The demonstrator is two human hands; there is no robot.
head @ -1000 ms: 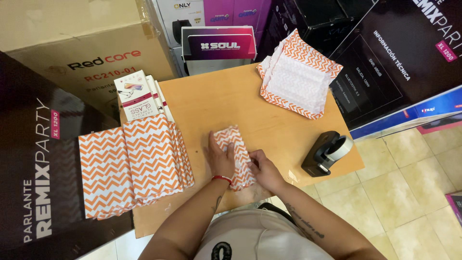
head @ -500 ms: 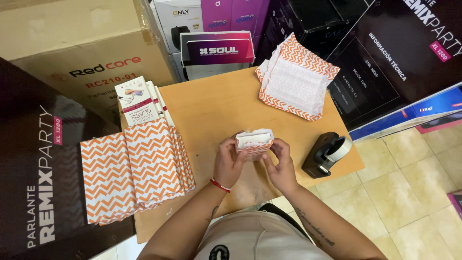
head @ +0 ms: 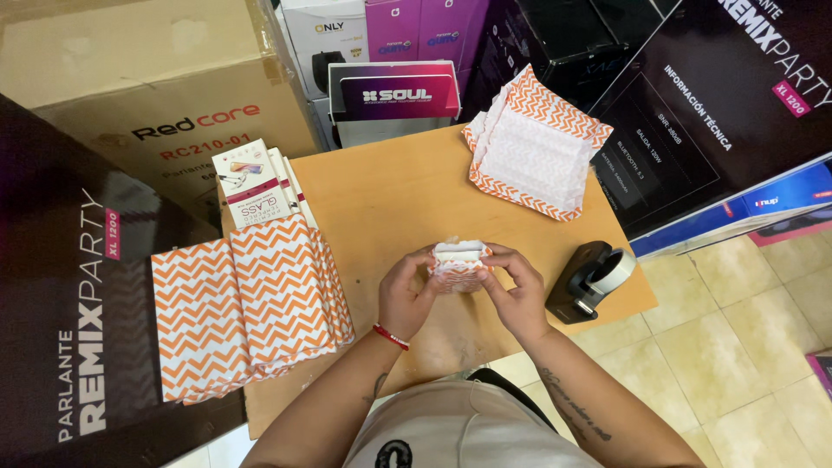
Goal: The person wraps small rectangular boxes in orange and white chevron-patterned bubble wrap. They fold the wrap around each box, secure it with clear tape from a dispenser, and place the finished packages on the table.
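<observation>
The left hand grasps the left side of a small parcel, with the fingers curled around its edge and the thumb on the near face. The parcel is wrapped in orange and white zigzag paper, and its top end is open, so a white inside shows there. It is held up above the table, near the front edge, between the two hands and just in front of the person's chest. A red bracelet is on the left wrist.

At the far left of the table lies a row of wrapped packets in the same zigzag paper, overlapping one another and hanging a little over the table's left edge. Just behind them stand some flat white boxes, leaning together. Behind the table, at the left, is a big brown carton, and in the middle a grey and purple box.

The right hand grasps the right side of the parcel, its fingers touching the open top fold. Far behind it, at the back right corner of the table, lies a stack of zigzag sheets, white side up. Just beside the right hand, near the table's right edge, stands a black tape dispenser with a pale roll in it.
</observation>
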